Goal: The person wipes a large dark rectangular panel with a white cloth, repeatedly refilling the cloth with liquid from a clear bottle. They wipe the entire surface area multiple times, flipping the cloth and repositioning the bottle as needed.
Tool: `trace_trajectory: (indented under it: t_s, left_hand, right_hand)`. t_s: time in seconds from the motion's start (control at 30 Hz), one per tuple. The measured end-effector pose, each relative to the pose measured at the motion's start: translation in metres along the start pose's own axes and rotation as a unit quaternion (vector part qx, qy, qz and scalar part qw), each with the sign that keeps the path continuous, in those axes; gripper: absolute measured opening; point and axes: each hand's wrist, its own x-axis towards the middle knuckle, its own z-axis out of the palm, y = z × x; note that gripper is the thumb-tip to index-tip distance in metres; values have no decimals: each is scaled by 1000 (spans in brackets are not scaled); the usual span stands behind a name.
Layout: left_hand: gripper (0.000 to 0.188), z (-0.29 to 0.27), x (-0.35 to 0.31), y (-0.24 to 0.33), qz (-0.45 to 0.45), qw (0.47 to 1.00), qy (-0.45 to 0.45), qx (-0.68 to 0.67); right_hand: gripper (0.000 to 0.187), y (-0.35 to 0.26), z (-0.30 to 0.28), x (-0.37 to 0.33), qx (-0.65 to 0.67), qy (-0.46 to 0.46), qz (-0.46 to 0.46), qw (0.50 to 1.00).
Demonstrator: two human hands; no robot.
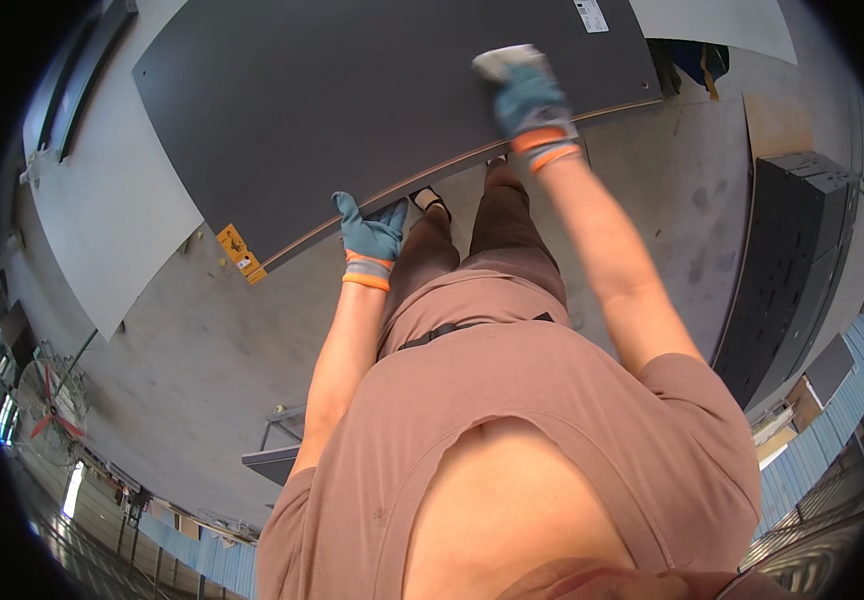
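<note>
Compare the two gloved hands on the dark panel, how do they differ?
The left hand rests at the near edge of the dark grey panel, fingers spread, holding nothing. The right hand reaches farther across the panel, arm stretched, and presses a pale cloth against its surface. Both wear blue-grey gloves with orange cuffs.

A large dark panel point(352, 90) fills the far side, its near edge meeting both gloved hands; bare concrete floor point(182, 340) lies open to the left, while stacked black boards point(787, 260) block the right.
</note>
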Motion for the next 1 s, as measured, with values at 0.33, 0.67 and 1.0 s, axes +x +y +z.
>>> trace_trajectory:
  t_s: [0.33,0.67,1.0]
  left_hand:
    - [77,3,0,-4,-1,1000,5,-11]
    - [74,4,-5,-2,15,999,31,4]
    - [79,0,3,-9,21,1000,1,9]
  right_hand:
    - [28,-74,20,-9,-64,-42,35,996]
    - [35,20,-36,10,114,14,37,993]
    - [33,-77,-11,11,180,35,29,983]
